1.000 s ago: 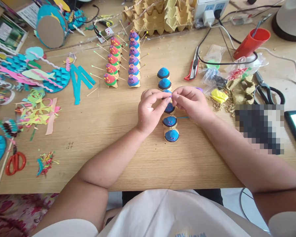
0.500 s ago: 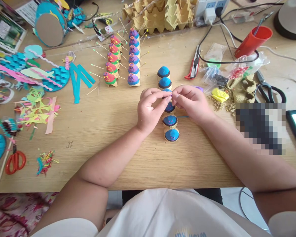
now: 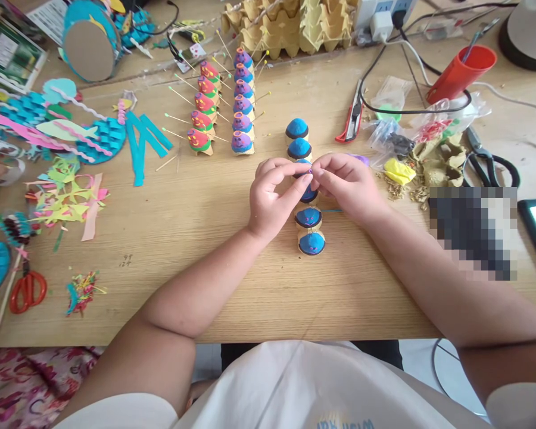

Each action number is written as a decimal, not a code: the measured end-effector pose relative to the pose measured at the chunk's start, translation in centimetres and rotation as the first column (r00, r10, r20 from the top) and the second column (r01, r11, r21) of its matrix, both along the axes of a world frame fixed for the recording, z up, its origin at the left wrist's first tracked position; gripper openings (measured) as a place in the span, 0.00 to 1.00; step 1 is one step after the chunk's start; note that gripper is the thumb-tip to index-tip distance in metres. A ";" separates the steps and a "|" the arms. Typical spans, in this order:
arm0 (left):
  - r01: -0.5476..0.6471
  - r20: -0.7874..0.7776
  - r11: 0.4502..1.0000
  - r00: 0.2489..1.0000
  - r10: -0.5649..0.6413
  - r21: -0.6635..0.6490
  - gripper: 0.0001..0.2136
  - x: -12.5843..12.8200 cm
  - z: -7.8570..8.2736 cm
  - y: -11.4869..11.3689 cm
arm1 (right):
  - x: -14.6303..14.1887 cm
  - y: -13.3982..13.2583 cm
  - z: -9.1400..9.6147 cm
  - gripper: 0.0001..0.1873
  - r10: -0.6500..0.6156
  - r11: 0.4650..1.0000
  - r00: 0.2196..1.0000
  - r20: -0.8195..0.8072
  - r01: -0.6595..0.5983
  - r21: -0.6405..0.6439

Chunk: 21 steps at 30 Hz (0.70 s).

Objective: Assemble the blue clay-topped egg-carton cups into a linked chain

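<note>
A row of egg-carton cups coated in blue (image 3: 311, 243) with dark rims runs up the middle of the table. The two nearest cups carry small purple-pink face marks. Over the middle of the row, my left hand (image 3: 272, 193) and my right hand (image 3: 351, 185) meet at the fingertips. Between them shows a tiny purple piece (image 3: 310, 171), probably modelling clay, with thumbs and forefingers pinched around it. My fingers partly cover the cups beneath. A purple lump (image 3: 361, 159) lies just behind my right hand.
Red cups (image 3: 199, 140) and purple cups (image 3: 242, 142) bristle with pins at the back. To the right are a utility knife (image 3: 352, 122), a yellow lump (image 3: 399, 171), black-handled scissors (image 3: 486, 164) and a red cup (image 3: 462, 74). Orange scissors (image 3: 28, 292) and paper scraps lie left.
My hands stay almost in place, and the purple piece shows a little more clearly between the fingertips. Part of another person's hand has come in at the left edge.
</note>
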<state>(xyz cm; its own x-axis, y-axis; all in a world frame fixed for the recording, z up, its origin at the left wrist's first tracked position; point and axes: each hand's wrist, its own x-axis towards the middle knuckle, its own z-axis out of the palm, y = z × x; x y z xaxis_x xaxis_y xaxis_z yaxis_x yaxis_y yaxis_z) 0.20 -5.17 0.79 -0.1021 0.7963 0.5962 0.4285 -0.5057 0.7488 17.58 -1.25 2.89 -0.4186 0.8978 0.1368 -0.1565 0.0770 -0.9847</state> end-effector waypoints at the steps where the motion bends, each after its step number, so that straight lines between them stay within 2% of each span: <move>1: -0.002 -0.005 1.000 1.000 0.002 -0.003 0.12 0.0 0.0 0.0 | 0.0 0.0 0.0 0.25 0.004 1.000 1.000 0.006 -0.004 0.007; 13: -0.011 0.036 1.000 0.999 0.010 0.003 0.10 0.0 -0.3 0.2 | 0.0 -0.1 0.2 0.24 0.051 0.999 0.998 -0.022 -0.051 0.005; 21: 0.000 0.050 1.000 0.999 0.001 -0.026 0.13 0.0 -0.3 0.2 | 0.0 0.0 0.3 0.24 0.048 0.999 0.999 -0.012 -0.048 0.006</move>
